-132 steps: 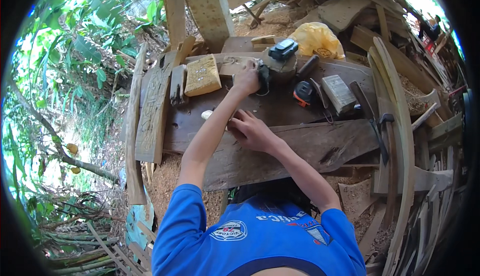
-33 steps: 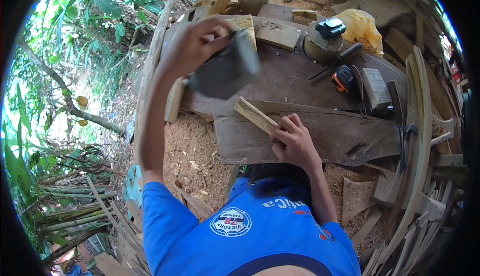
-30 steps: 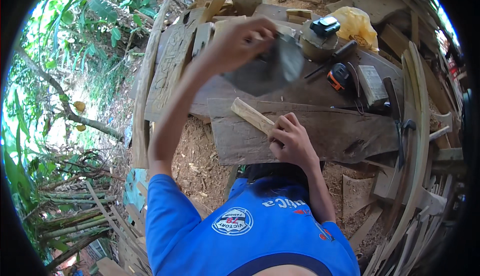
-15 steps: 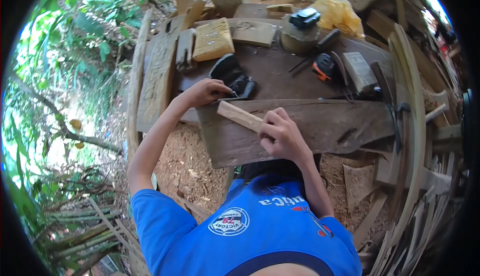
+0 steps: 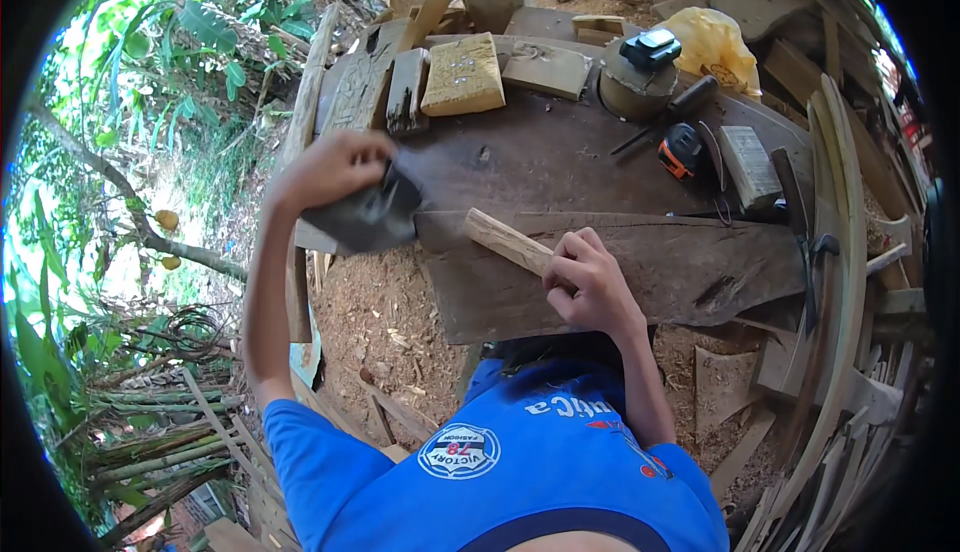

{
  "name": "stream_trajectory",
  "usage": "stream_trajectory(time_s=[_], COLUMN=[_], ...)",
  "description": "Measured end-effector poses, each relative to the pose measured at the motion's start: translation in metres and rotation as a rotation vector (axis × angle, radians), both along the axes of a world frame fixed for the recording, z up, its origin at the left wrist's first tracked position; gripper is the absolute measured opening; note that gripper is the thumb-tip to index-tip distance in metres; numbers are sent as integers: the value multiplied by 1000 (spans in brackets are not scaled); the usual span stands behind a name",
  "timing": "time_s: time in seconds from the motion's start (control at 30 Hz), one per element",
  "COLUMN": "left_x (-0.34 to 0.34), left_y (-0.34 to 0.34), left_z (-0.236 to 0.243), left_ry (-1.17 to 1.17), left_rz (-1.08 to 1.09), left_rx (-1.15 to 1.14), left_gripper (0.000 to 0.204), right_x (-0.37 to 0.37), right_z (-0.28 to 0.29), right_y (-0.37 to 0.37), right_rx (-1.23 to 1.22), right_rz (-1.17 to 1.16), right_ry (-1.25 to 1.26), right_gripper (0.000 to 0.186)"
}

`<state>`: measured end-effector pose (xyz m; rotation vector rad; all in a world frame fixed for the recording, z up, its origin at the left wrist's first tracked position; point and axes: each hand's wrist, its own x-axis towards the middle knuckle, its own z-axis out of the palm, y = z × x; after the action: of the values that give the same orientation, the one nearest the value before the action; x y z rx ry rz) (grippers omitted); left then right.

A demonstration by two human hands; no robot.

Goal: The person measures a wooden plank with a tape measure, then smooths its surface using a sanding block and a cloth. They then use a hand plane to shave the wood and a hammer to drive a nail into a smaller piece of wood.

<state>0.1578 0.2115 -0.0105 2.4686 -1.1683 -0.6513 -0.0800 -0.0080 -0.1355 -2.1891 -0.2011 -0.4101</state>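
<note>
Wooden stick [image 5: 508,242], a pale short length, lies slanting across the dark plank of the counter [image 5: 560,162] at frame centre, its lower end clenched in the right hand [image 5: 590,282], just where it lay half a second ago. What has changed is the left hand [image 5: 335,167]: it was down on the counter beside the stick and is now raised at centre left, its grip closed around a dark flat blade-like tool [image 5: 365,217]. Judging by this, a stroke on the stick is under way.
</note>
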Motion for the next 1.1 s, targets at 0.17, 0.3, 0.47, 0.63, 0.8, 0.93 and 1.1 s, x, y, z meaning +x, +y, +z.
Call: stream_trajectory(time_s=[0.17, 0.3, 0.47, 0.63, 0.8, 0.93, 1.1], left_x=[-1, 16, 15, 3, -13, -13, -7], left_y=[-95, -174, -203, -160, -84, -5, 52], left_z=[1, -58, -146, -165, -134, -117, -65], left_ry=[-329, -557, -747, -463, -267, -402, 0], left_rz=[-95, -175, -404, -397, -379, -149, -74], left_rx=[-588, -529, -478, -465, -256, -48, 482], left_gripper=[20, 23, 30, 41, 39, 31, 28], right_x=[1, 0, 0, 2, 0, 0, 1], right_z=[-4, 2, 0, 0, 0, 1, 0], right_y=[-2, 0, -2, -2, -2, 1, -1], right_rx=[-18, 7, 34, 67, 49, 44, 45], right_rz=[-14, -27, -22, 10, -6, -16, 1], right_ry=[13, 2, -32, -22, -5, 6, -16], right_gripper=[12, 12, 11, 11, 11, 11, 11])
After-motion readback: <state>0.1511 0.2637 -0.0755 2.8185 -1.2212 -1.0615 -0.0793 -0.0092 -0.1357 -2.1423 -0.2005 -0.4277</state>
